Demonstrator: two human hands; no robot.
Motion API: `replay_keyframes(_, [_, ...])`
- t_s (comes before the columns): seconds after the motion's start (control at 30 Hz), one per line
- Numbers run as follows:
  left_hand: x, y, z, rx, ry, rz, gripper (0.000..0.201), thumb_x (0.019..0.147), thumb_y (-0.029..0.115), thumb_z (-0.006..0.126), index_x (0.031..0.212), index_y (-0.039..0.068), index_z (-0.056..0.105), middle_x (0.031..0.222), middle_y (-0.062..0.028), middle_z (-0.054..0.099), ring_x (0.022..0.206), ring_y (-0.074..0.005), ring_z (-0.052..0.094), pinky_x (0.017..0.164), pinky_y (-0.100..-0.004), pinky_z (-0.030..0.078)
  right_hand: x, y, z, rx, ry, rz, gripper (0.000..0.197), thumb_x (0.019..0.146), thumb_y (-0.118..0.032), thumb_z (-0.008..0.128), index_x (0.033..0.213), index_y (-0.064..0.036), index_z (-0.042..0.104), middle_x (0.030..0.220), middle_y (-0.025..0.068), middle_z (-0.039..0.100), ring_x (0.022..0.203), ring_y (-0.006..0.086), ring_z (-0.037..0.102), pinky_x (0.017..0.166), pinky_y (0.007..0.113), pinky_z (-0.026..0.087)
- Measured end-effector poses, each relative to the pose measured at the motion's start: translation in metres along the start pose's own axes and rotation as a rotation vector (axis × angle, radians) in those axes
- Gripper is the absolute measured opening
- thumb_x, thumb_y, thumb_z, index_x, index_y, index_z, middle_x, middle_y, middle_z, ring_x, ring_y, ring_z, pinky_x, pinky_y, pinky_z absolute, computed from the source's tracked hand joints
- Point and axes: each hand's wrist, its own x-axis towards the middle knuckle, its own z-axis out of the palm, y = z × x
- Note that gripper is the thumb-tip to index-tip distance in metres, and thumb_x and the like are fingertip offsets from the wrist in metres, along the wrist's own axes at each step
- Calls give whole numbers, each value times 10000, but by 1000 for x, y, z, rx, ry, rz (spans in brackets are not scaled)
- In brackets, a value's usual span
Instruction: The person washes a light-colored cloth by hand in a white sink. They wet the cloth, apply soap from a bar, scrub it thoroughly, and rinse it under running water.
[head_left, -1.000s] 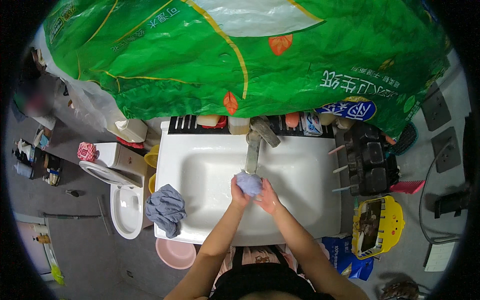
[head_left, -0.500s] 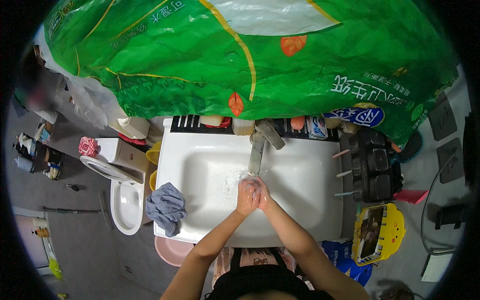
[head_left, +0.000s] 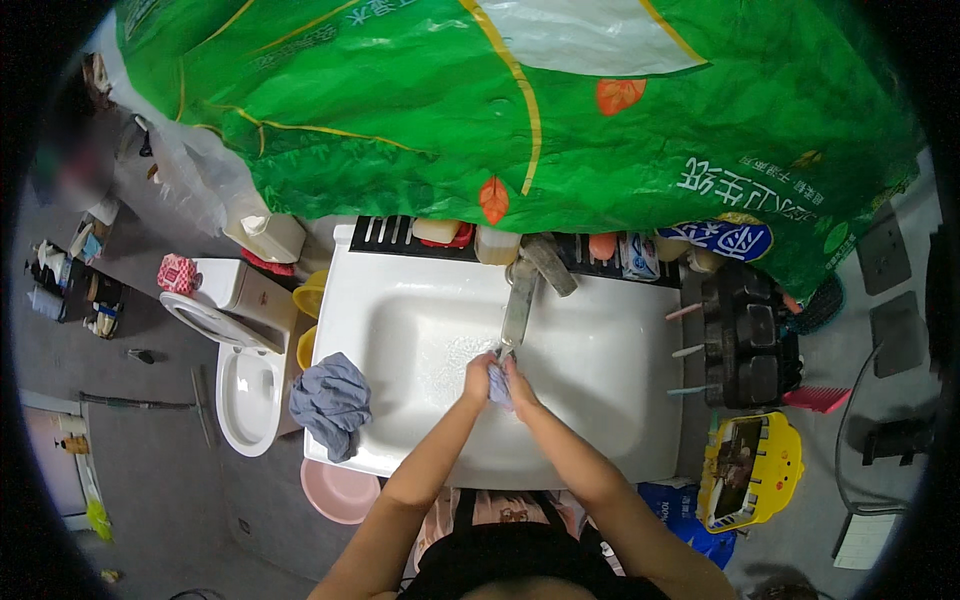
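Observation:
My left hand [head_left: 481,376] and my right hand [head_left: 519,383] are close together under the spout of the tap [head_left: 516,308]. Between them they grip a small lilac-grey wet cloth [head_left: 499,387], its bunched folds hanging below the fingers. Water runs from the spout over the hands and splashes into the white washbasin [head_left: 600,425]. To the left, a crumpled grey-blue cloth [head_left: 331,405] hangs over the basin's rim, apart from both hands.
A large green plastic pack [head_left: 400,130] overhangs the basin's far side. Soap and bottles line a black shelf strip [head_left: 385,236]. At left is a toilet [head_left: 250,395] with raised lid; a pink bowl [head_left: 340,490] lies below. A black holder [head_left: 745,340] and yellow basket [head_left: 770,475] hang at right.
The hands, pressed together before, have parted slightly, and the lilac-grey cloth now shows between them. The whole view has shifted a little.

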Motion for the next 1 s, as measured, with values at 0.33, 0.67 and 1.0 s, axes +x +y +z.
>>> replay_keyframes(0.33, [7, 22, -65, -540, 269, -165, 487, 901, 407, 181, 941, 22, 476, 929, -158, 540, 882, -307, 526, 802, -446, 421, -20, -16, -55, -198, -67, -228, 359, 779, -221, 556, 1071, -30, 472, 899, 39, 568, 857, 129, 507, 732, 251, 392])
replay_keyframes(0.67, [-12, 18, -89, 157, 323, 282, 452, 777, 377, 523, 1038, 10, 484, 1002, -135, 532, 836, -238, 536, 736, -345, 439, -31, -36, 1, 493, -394, -55, 314, 826, -276, 504, 1042, -48, 512, 994, 56, 567, 974, 196, 512, 818, 309, 397])
replay_keyframes(1.0, [-49, 34, -3, -358, -144, -144, 214, 852, 180, 424, 1028, 70, 475, 892, -52, 547, 747, -161, 569, 574, -258, 510, -26, -20, -14, 75, -155, -354, 362, 825, -267, 518, 1077, -9, 490, 1072, 98, 529, 973, 191, 511, 833, 304, 396])
